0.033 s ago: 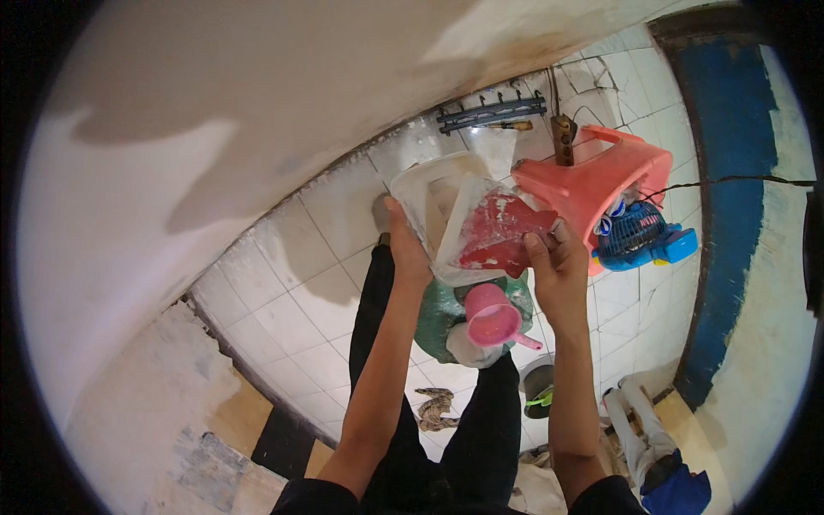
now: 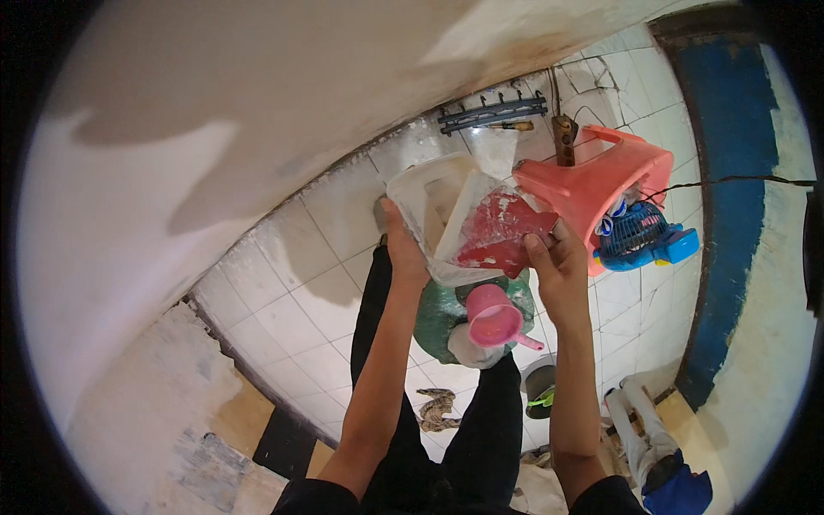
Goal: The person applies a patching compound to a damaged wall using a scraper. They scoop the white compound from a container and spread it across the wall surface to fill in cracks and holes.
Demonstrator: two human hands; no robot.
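Our left hand grips a white tray above the floor; our right hand pinches a paste-smeared red scraper over it. We seem mid-scraping; another stroke calls for steadiness.

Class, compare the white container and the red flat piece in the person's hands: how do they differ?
The white container is hollow with raised walls; the red piece is flat. The container is whitish; the red piece shows white smears over red. The left hand holds the container; the right hand grips the red piece. Both are hand-held.
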